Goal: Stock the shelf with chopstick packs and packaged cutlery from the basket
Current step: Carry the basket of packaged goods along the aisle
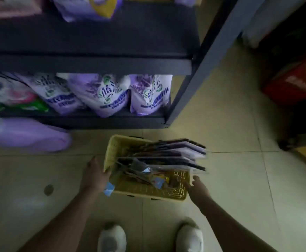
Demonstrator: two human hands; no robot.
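A yellow plastic basket [112,150] sits on the tiled floor in front of the dark shelf [86,64]. Long chopstick packs [166,155] lie across its top and stick out over the right rim. Smaller packaged cutlery [157,180] lies in the bottom. My left hand [95,174] grips the basket's left rim. At the basket's right side, my right hand [196,188] has its fingers spread by the rim; whether it touches is unclear in the blur.
Purple and white bags [108,95] fill the lower shelf level, and another purple bag [26,133] lies on the floor at left. A red box [294,82] stands at right. My two white shoes [112,239] are below the basket.
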